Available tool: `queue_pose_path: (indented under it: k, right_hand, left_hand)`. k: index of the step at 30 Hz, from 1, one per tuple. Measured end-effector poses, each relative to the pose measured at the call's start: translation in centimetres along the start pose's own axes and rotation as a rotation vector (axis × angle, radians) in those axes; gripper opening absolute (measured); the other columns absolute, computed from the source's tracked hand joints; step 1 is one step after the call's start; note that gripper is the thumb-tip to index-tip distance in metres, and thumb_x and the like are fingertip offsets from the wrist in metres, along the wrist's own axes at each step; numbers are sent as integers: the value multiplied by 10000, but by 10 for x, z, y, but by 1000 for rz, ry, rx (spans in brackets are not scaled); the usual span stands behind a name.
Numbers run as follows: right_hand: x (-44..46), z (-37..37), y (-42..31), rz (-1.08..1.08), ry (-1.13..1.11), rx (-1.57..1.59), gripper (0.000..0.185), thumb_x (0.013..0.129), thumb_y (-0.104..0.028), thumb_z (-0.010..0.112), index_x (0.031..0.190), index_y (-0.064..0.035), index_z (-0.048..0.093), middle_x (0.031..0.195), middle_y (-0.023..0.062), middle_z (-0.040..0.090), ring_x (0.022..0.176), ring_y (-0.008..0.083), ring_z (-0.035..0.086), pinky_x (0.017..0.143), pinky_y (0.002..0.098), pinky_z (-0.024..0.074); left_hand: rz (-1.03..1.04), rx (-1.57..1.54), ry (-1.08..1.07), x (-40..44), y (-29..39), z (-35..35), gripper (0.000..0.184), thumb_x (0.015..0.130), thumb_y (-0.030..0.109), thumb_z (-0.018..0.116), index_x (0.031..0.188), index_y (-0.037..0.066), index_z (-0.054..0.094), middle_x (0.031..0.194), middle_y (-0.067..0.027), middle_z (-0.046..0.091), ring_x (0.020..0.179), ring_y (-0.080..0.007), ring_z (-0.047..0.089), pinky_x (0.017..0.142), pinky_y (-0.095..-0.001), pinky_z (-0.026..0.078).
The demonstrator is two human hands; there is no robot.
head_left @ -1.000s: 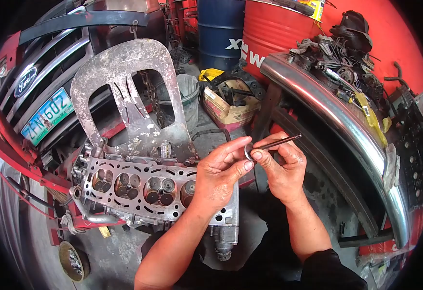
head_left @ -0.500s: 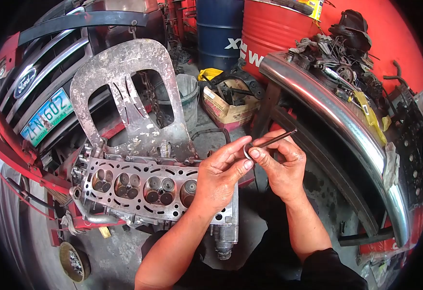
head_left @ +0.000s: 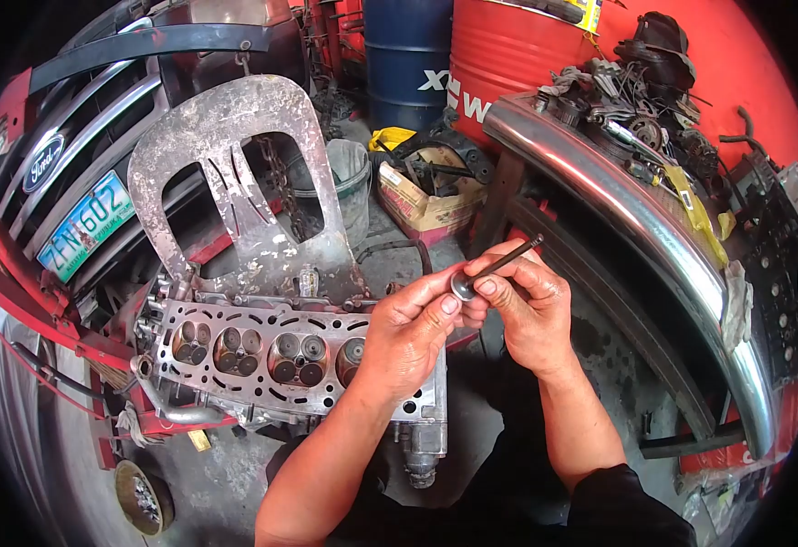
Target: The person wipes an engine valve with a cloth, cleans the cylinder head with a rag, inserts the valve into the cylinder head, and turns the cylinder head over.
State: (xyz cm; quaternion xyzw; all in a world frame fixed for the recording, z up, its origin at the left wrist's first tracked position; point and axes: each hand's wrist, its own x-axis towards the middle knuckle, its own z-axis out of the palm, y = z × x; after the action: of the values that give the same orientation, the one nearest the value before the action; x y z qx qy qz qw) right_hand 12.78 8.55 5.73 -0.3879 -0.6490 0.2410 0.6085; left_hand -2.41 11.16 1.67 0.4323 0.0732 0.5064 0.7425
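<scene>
Valve (head_left: 462,287) up between both hands, disc end toward the left fingers, stem slanting up and right past the right fingers, tip free. Left hand (head_left: 413,321): thumb and fingers closed on the disc's rim. Right hand (head_left: 536,314): thumb and fingers pinched on the stem close to the disc, other fingers curled behind. Cylinder head (head_left: 262,356) below and left of the left fingers, flat face up, round chambers with paired valve faces showing; left hand and forearm cover part of its right end. Worn, paint-flecked chair (head_left: 235,123) up-left of the fingers, backrest just beyond the cylinder head. Bucket (head_left: 353,196) above-left of the fingers, behind the chair's edge. Cardboard box (head_left: 435,214) above the fingers, dark parts in it, yellow bag (head_left: 390,139) beside it. Blue drum (head_left: 406,64) and red drum (head_left: 518,55) farther up. Chrome bumper (head_left: 618,205) right of the right fingers, well apart, running down to lower right; heaped metal parts (head_left: 645,132) beyond it. Vehicle grille (head_left: 93,132) far left of the fingers, plate (head_left: 86,225) under its badge. Round bowl (head_left: 144,497) far down-left on the floor, small bits inside, too small to tell.
</scene>
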Motion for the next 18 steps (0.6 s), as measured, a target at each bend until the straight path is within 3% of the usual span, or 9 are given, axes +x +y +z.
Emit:
queue_pose_path:
  k: [18]
  right_hand:
    - [-1, 0, 4, 6, -2, 14, 60, 878, -10, 667, 912, 28, 700, 956, 81, 644, 794, 112, 610, 676, 243, 502]
  left_hand:
    - [-18, -124, -4, -1, -3, -4, 351, 1014, 149, 490, 1282, -76, 520, 1069, -170, 656, 942, -238, 660, 871, -390, 528]
